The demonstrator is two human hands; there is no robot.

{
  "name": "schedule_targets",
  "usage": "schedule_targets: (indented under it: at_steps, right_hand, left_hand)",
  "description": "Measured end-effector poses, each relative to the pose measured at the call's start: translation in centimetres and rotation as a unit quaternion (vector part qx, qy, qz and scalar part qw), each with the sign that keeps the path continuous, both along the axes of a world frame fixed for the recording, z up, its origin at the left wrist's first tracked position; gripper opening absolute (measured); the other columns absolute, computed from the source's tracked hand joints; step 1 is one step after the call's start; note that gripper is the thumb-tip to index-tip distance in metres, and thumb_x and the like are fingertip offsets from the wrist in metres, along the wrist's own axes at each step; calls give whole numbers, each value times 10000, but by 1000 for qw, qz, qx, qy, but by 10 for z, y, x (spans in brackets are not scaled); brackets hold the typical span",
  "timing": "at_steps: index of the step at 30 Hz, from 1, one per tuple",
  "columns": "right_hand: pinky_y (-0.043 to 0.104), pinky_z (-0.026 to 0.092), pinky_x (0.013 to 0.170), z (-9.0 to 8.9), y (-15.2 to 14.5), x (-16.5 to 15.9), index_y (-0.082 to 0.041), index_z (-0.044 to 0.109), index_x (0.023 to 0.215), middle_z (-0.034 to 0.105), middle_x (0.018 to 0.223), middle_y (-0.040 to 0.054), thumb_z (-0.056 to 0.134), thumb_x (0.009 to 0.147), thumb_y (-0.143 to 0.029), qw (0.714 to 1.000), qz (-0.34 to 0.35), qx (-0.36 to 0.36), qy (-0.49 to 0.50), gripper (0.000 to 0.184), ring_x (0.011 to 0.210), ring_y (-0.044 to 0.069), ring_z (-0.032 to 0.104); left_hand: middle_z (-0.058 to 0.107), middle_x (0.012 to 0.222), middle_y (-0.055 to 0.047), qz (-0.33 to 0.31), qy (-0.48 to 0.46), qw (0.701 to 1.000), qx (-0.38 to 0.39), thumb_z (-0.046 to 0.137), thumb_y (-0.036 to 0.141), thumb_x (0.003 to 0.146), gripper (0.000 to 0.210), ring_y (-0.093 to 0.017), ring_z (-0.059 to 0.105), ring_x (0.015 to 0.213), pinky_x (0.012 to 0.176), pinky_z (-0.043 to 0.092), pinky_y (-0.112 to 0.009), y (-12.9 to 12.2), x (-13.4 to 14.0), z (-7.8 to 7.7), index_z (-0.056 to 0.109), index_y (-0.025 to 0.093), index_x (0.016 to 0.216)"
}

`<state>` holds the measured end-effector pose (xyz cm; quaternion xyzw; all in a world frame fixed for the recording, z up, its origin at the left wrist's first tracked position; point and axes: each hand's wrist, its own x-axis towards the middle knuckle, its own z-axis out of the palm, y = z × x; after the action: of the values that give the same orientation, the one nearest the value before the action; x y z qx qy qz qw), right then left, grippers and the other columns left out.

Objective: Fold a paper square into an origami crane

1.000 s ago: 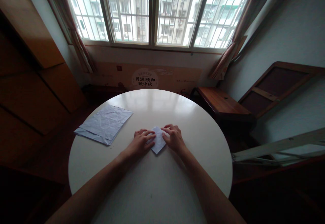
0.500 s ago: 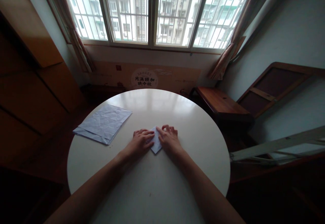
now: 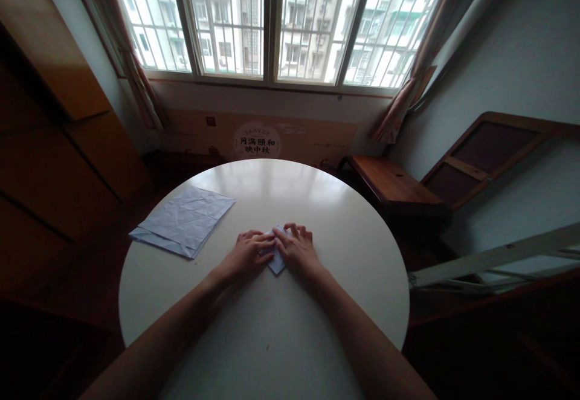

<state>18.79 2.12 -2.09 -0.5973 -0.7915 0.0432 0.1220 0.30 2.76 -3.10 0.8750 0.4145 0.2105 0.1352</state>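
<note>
A small folded paper [image 3: 277, 262], white and diamond-shaped with a point toward me, lies on the round white table [image 3: 267, 315]. My left hand [image 3: 250, 250] holds its left side down, fingers bent over the edge. From the right, my right hand [image 3: 299, 248] keeps its thumb on the upper part of the paper, with the other fingers curled beyond it. Both hands hide much of the paper's sides, and their fingertips nearly meet near its top. Left of my hands lies a larger stack of creased white paper [image 3: 185, 219].
Behind the table a printed banner [image 3: 203, 131] hangs below a barred window [image 3: 272, 25]. A wooden bench [image 3: 394, 179] stands at the back right, with a framed panel [image 3: 489, 152] leaning on the wall. Wooden cabinets [image 3: 54, 146] line the left side.
My right hand has shifted slightly left over the folded paper, its thumb now closer to my left fingertips. More of the paper's right side is covered. My left hand has hardly moved.
</note>
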Motion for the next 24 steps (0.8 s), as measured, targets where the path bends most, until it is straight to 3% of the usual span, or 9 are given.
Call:
schedule_targets:
  at_steps: [5, 8, 15, 19, 24]
  right_hand:
    - [385, 265, 941, -3, 2, -2, -332, 458, 1343, 479, 1274, 74, 351, 939, -448, 1000, -20, 8, -5, 434, 1126, 264, 367]
    - [383, 267, 940, -3, 2, -4, -292, 470, 1337, 490, 1260, 87, 383, 927, -410, 999, -31, 12, -4, 436, 1130, 269, 371]
    - [388, 280, 931, 4, -5, -3, -241, 589, 1196, 514, 1201, 102, 399, 914, -484, 999, -48, 24, 4, 418, 1092, 269, 392]
    - [379, 258, 972, 3, -7, -4, -256, 613, 1168, 510, 1260, 70, 416, 928, -411, 999, 18, 38, 18, 348, 1159, 260, 352]
    - [356, 291, 940, 1, -7, -8, -327, 544, 1261, 546, 1232, 37, 380, 949, -411, 997, 61, 11, 34, 363, 1131, 246, 384]
  left_hand:
    - [704, 1094, -47, 39, -15, 999, 16, 600, 309, 833, 218, -250, 564, 986, 947, 364, -430, 0, -5, 10, 732, 277, 1003]
    - [716, 1051, -55, 65, -15, 998, 22, 599, 311, 833, 191, -262, 557, 983, 931, 370, -436, -1, -8, 15, 746, 251, 939]
    - [619, 1236, -79, 73, 0, 997, 35, 603, 266, 828, 309, -285, 498, 1120, 965, 389, -458, 1, -11, 12, 666, 252, 1130]
    - [613, 1238, -57, 25, -21, 999, 34, 526, 116, 841, 383, -233, 525, 1117, 985, 403, -416, 5, -10, 5, 642, 279, 1167]
    - [644, 1166, -73, -18, -44, 998, 29, 560, 266, 866, 295, -234, 550, 1094, 987, 409, -393, 2, -7, 9, 659, 259, 1144]
